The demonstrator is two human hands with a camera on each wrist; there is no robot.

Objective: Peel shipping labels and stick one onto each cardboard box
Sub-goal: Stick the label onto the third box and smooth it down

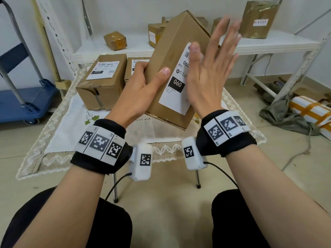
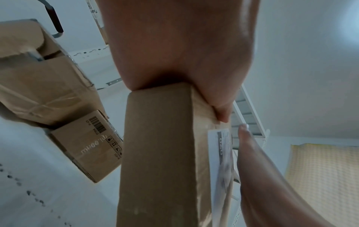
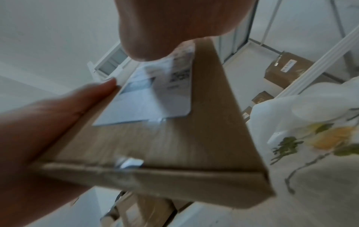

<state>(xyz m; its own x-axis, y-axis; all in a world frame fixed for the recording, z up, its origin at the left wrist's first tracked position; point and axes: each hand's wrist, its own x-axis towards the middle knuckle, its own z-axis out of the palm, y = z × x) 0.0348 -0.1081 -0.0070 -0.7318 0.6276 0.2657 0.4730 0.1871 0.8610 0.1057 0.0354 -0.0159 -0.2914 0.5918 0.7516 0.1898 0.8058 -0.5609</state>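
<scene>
While the left hand (image 1: 141, 83) grips the long box (image 1: 172, 56) mid-frame, tilted, thumb across its front face and fingers wrapped behind, the right hand (image 1: 213, 68) lies flat against the label (image 1: 176, 86), fingers straight and spread, thumb on the label's upper part. Label stuck on the box face, black "060" block showing. Right wrist view blurred: label (image 3: 155, 95) white on brown card. Behind, left of centre, a labelled box (image 1: 102, 81) sits on the lace-edged cloth (image 1: 59, 129); another beside it, partly hidden. Small boxes on the white shelf (image 1: 268, 43), upper frame. Blue cart (image 1: 26, 102) at left edge.
</scene>
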